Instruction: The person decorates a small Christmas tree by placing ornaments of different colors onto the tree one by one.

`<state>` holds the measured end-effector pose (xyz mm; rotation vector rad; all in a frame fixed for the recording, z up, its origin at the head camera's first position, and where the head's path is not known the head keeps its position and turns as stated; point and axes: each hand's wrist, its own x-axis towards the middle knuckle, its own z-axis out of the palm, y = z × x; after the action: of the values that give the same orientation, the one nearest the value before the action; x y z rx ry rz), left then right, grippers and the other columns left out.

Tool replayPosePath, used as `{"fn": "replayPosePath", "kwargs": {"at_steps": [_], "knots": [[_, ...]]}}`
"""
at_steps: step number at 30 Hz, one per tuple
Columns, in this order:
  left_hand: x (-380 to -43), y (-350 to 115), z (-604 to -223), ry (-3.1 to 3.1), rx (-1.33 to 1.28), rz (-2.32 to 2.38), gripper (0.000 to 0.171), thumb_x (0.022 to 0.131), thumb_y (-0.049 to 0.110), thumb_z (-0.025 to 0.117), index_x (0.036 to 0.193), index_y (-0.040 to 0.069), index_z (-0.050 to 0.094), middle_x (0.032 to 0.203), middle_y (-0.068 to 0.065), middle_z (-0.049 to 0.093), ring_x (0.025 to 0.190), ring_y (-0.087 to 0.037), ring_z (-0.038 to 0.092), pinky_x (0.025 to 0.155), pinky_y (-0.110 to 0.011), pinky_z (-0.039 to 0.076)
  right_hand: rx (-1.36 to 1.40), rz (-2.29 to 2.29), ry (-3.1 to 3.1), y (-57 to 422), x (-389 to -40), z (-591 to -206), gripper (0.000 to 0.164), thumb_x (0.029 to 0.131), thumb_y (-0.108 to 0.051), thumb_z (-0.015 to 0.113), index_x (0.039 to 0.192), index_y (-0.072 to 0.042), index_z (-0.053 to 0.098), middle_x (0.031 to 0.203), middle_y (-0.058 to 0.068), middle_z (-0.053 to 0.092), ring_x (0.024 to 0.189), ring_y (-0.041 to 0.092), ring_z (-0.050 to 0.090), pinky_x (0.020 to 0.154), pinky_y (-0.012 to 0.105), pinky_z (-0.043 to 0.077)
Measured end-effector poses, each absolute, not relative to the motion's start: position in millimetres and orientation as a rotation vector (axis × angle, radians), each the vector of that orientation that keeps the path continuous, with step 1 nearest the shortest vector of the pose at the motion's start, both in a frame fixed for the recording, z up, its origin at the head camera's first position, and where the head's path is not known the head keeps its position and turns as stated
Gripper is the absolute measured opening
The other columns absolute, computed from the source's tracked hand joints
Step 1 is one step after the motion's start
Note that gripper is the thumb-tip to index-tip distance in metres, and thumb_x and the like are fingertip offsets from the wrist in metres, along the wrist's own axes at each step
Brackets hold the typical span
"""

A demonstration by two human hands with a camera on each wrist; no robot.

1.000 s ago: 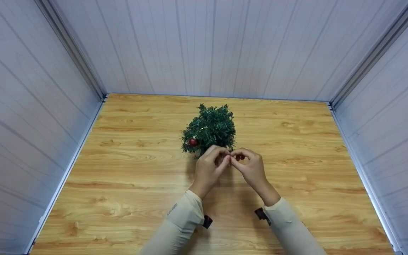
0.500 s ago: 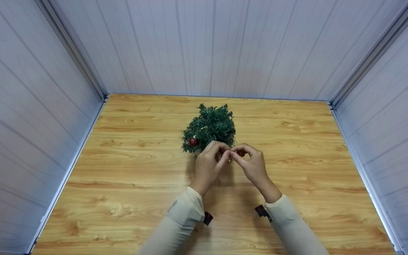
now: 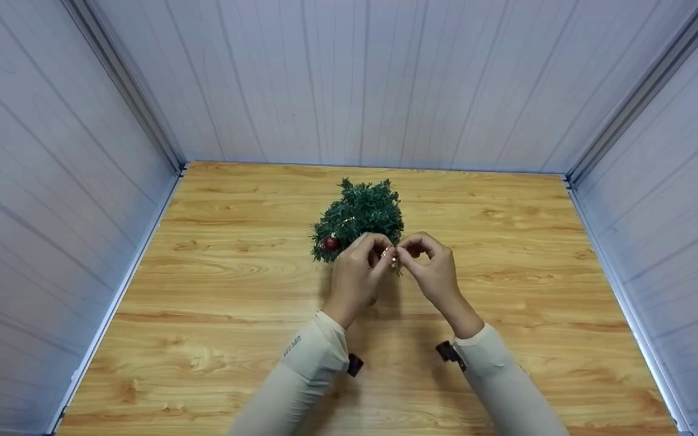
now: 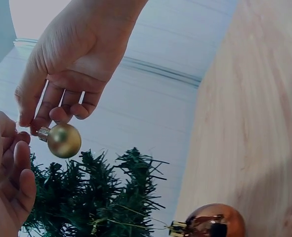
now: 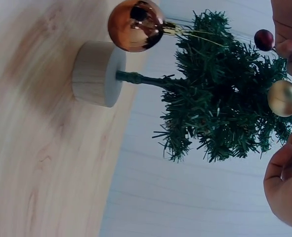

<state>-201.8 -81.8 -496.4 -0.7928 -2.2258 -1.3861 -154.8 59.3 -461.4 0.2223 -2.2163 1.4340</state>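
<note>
A gold Christmas ball [image 4: 64,140] hangs by its thread from the fingertips of both hands. My left hand [image 3: 355,275] and my right hand [image 3: 438,272] meet thumb-to-thumb and pinch that thread. In the left wrist view the right hand [image 4: 81,54] comes from the top, the left hand [image 4: 5,177] from the left edge. Right behind the fingertips stands a small green Christmas tree [image 3: 364,212] on a round wooden base [image 5: 99,74]. A dark red ball [image 3: 330,243] hangs on its left side. A shiny copper ball [image 5: 136,25] hangs lower on a gold thread.
The tree stands on a wood-grain tabletop [image 3: 216,272]. White panels enclose it: a back wall [image 3: 349,79], a left wall [image 3: 40,181] and a right wall [image 3: 670,181]. Each sleeve carries a small black camera near the cuff.
Both hands have moved slightly forward, toward the tree, staying together at the fingertips. The gold ball now shows beneath them, and part of the copper ball shows below my left hand.
</note>
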Motion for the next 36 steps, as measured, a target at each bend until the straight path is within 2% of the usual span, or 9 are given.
{"fn": "replayPosePath", "kwargs": {"at_steps": [5, 13, 29, 32, 36], "knots": [[-203.3, -83.6, -490.1, -2.223, -0.787, -1.381, 0.004, 0.094, 0.019, 0.066, 0.093, 0.015, 0.065, 0.082, 0.005, 0.060, 0.064, -0.012, 0.057, 0.057, -0.021, 0.044, 0.219, 1.478, -2.196, 58.4, -155.8, -455.6, 0.006, 0.091, 0.001, 0.066, 0.089, 0.007, 0.064, 0.086, 0.015, 0.066, 0.073, 0.008, 0.056, 0.070, 0.026, 0.047], [-208.4, -82.9, -478.1, -2.185, -0.748, -1.422, 0.004, 0.094, 0.016, 0.065, 0.092, 0.014, 0.063, 0.080, 0.004, 0.059, 0.063, -0.005, 0.050, 0.055, -0.020, 0.044, 0.183, 1.485, -2.182, 57.0, -160.8, -447.9, 0.005, 0.089, 0.004, 0.066, 0.092, 0.008, 0.065, 0.087, 0.018, 0.066, 0.073, 0.008, 0.055, 0.070, 0.027, 0.047], [-217.5, -79.4, -470.0, -2.207, -0.736, -1.508, 0.003, 0.095, 0.014, 0.063, 0.094, 0.011, 0.062, 0.084, 0.002, 0.062, 0.068, -0.009, 0.054, 0.059, -0.020, 0.047, 0.191, 1.489, -2.160, 53.3, -174.2, -444.5, 0.005, 0.090, 0.002, 0.067, 0.092, 0.002, 0.071, 0.088, 0.013, 0.070, 0.071, 0.010, 0.056, 0.068, 0.025, 0.045], [-220.2, -79.5, -469.3, -2.199, -0.722, -1.512, 0.003, 0.095, 0.013, 0.063, 0.093, 0.010, 0.062, 0.084, 0.002, 0.062, 0.067, -0.008, 0.054, 0.059, -0.020, 0.047, 0.168, 1.527, -2.146, 58.8, -184.2, -456.4, 0.004, 0.090, -0.004, 0.069, 0.093, -0.001, 0.072, 0.087, 0.009, 0.069, 0.070, 0.012, 0.056, 0.066, 0.025, 0.045], [-223.9, -79.7, -469.6, -2.163, -0.691, -1.511, 0.004, 0.093, 0.011, 0.064, 0.091, 0.009, 0.063, 0.083, 0.001, 0.064, 0.066, -0.006, 0.055, 0.059, -0.019, 0.048, 0.158, 1.560, -2.141, 59.1, -187.8, -456.0, 0.007, 0.091, -0.006, 0.070, 0.094, 0.000, 0.071, 0.085, 0.009, 0.068, 0.067, 0.013, 0.055, 0.063, 0.026, 0.045]]}}
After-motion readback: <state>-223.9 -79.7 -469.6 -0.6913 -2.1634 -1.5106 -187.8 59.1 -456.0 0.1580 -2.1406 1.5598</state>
